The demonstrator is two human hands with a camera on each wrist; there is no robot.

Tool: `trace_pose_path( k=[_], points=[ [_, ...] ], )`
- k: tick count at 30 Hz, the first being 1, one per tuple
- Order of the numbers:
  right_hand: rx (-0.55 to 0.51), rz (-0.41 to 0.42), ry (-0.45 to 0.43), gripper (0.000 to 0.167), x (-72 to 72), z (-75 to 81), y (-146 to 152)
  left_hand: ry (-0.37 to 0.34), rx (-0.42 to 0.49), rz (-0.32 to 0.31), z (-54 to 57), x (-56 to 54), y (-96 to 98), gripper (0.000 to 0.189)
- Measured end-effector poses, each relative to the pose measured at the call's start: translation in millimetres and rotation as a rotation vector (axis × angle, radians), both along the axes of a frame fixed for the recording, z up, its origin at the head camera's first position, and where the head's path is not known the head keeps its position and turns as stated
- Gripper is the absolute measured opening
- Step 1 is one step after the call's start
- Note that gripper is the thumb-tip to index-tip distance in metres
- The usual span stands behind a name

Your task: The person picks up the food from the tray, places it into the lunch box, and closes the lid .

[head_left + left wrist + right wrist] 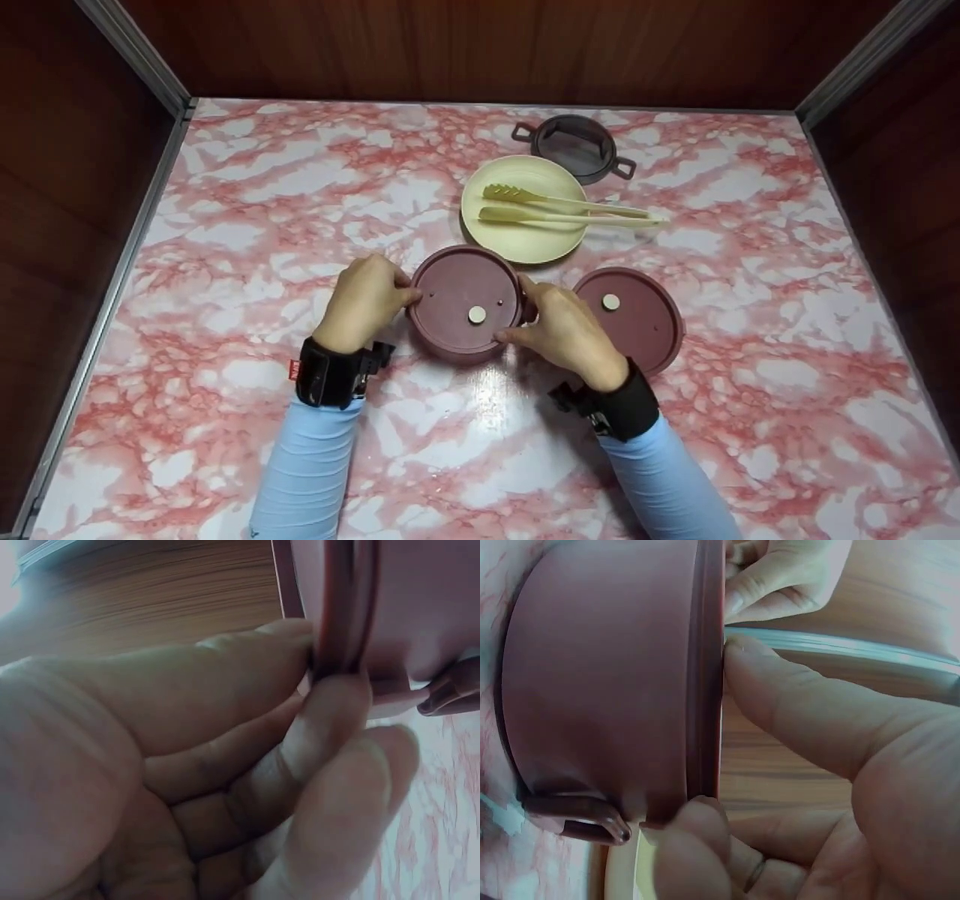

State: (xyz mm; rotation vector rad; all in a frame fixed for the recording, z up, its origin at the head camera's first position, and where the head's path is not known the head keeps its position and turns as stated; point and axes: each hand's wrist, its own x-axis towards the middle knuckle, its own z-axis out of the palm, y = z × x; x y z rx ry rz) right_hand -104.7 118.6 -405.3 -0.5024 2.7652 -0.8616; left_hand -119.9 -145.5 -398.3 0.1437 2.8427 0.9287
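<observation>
A round maroon lid (459,289) with an off-centre cream knob (477,315) sits on a maroon pot (592,675) in the middle of the table. My left hand (365,298) pinches the lid's left rim, thumb on top and fingertips below the edge. On the opposite side, my right hand (561,324) holds the rim with the thumb on the lid and the index finger against its edge. The pot's side handle (585,814) shows low on the wall in the right wrist view. Most of the left pot wall is hidden in the head view.
Another maroon lid (637,330) with a cream knob lies right of the pot, partly behind my right hand. Behind the pot, a cream pan (525,247) holds cream tongs (570,214). A dark two-handled pot (574,150) stands farther back. Brown walls (480,52) surround the marbled table.
</observation>
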Motion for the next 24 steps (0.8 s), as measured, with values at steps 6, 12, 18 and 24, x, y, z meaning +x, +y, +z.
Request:
trace_pose_path(
  k=[6, 12, 18, 24],
  points=[
    [0.049, 0.000, 0.020, 0.085, 0.8, 1.9, -1, 0.017, 0.000, 0.005, 0.1, 0.8, -0.5, 0.011],
    [0.036, 0.039, 0.078, 0.080, -0.4, -1.0, 0, 0.023, 0.003, 0.011, -1.3, -1.0, -1.5, 0.013],
    [-0.001, 0.082, 0.126, 0.083, 3.0, -6.2, 4, -0.012, -0.017, -0.011, -2.2, -1.4, -8.8, 0.034],
    [0.099, 0.142, 0.198, 0.089, 1.3, 15.4, 16, 0.107, -0.049, -0.159, 14.5, -1.1, -12.5, 0.076]
  ],
)
